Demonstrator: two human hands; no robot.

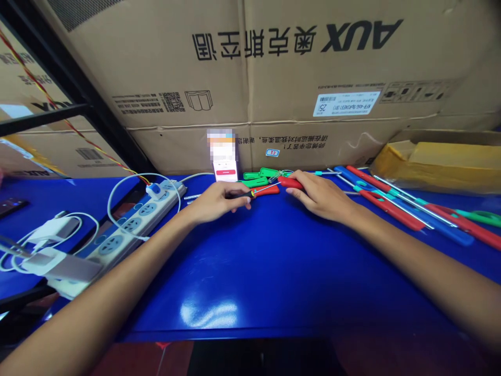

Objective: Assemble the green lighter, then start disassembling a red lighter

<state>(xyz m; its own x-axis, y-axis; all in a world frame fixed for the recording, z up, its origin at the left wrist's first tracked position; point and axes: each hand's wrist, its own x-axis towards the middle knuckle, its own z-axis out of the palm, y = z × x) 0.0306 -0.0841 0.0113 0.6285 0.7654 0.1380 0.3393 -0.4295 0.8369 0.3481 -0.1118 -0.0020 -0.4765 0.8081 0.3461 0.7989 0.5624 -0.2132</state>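
Note:
My left hand (215,202) is closed around the dark, yellow-collared handle of a screwdriver (267,187). Its thin metal shaft points right, toward a red plastic piece (288,183) gripped between thumb and fingers of my right hand (323,194). The shaft's tip reaches the near end of that piece; whether it is inside cannot be made out. Just beneath the shaft lies another red piece (271,191) on the blue table (282,266). Behind both hands, several green plastic pieces (256,182) lie in a loose group.
A lit phone (226,162) leans against a large cardboard box (282,78). Left of my hands runs a white power strip (133,224) with chargers and looped cables. Long red and blue strips with metal rods (391,201) lie at right, before a yellow-taped carton (442,159).

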